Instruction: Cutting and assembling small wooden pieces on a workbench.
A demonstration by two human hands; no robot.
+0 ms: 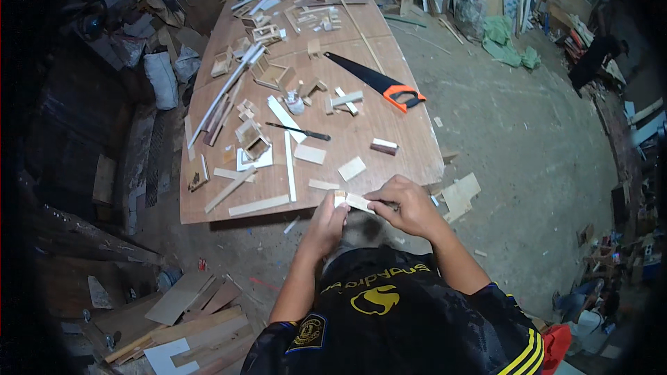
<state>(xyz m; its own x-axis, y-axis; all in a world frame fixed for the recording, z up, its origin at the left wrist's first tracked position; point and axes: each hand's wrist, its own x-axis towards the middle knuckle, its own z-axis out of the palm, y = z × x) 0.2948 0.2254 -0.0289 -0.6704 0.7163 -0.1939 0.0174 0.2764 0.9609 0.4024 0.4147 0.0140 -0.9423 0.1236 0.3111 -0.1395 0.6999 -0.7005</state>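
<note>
At the near edge of the wooden table, my left hand [328, 221] pinches a small pale wood block [340, 198]. My right hand [403, 205] grips a short flat wood strip [358, 202] by its right end. The strip's left end meets the block or lies right beside it; which one I cannot tell. Just beyond my hands lie a thin wood piece [324, 185] and two small rectangular wood pieces, one on the right [352, 169] and one on the left [310, 153]. A dark-topped small block [384, 146] rests farther right.
A handsaw [375, 82] with an orange and black handle lies on the tabletop [410, 139]. Left of it are a dark slim tool [299, 131], a small jar [294, 103], open wooden boxes [272, 73] and many strips. Scrap boards [194, 333] lean at lower left. A person [599, 59] bends at far right.
</note>
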